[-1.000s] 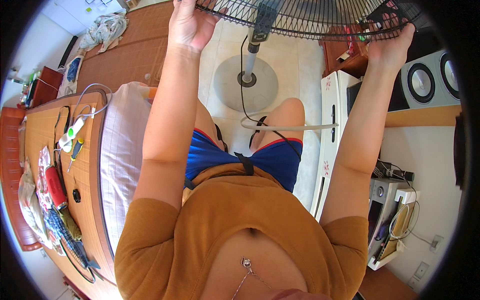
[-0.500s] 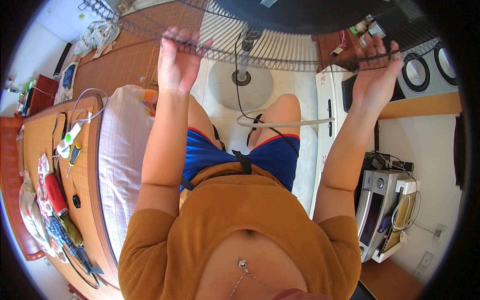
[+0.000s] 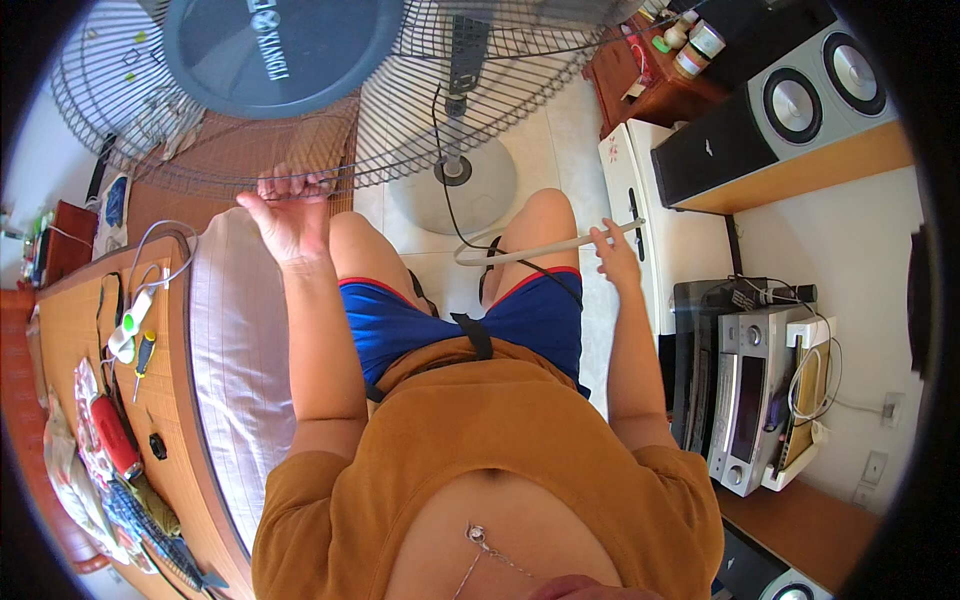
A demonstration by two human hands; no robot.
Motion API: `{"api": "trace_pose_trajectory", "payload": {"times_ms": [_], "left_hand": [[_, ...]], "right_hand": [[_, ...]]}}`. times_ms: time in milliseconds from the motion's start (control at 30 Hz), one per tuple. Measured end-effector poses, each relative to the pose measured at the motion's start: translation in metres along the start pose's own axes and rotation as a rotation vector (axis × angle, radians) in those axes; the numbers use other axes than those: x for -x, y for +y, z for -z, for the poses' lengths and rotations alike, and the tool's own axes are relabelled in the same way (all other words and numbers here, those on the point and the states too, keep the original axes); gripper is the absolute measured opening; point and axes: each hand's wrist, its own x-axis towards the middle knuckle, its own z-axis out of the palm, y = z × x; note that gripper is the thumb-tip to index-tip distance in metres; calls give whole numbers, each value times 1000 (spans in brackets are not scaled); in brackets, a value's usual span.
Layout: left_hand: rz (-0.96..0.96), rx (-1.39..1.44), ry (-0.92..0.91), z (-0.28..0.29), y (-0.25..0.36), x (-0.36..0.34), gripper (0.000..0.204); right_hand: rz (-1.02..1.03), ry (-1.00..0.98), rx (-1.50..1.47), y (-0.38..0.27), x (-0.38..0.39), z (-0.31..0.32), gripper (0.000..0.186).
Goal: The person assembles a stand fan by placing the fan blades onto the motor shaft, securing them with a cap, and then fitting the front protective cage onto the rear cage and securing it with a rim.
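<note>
Lowering right hand, perhaps touching pale tube

Round black wire fan grille, closely spaced wires, dark blue-grey centre disc with pale lettering, tilted, gripped at the near rim, raised beyond the knees, slim pale-grey hoop, seen nearly edge-on, crossing the right thigh.

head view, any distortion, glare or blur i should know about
Head view: fisheye bows the bed edge and the corners go black; head view: bright light leaves the floor pale; head view: the fan cover is cut off at the top, its wires crossing the left hand; head view: the screwdriver shows no strong blur.
</note>
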Motion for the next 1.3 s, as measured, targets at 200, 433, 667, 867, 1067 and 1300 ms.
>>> {"api": "trace_pose_trajectory", "payload": {"times_ms": [200, 433, 667, 867, 1067, 1300], "left_hand": [[-127, -36, -23, 8, 29, -4, 44], [-100, 26, -114, 8, 39, 7, 37], [-51, 97, -168, -29, 28, -5, 40], [55, 172, -326, -82, -9, -11, 26], [44, 76, -298, -116, -16, -33, 25], [140, 109, -291, -126, -36, -31, 28]], "right_hand": [[343, 45, -61, 8, -14, -23, 47], [604, 124, 719, -40, 27, 20, 22], [966, 408, -13, -128, 44, 73, 12], [1220, 722, -413, -180, 42, 147, 5], [1503, 842, -176, -235, 69, 206, 12], [1182, 639, -617, -292, 28, 237, 41]]}}
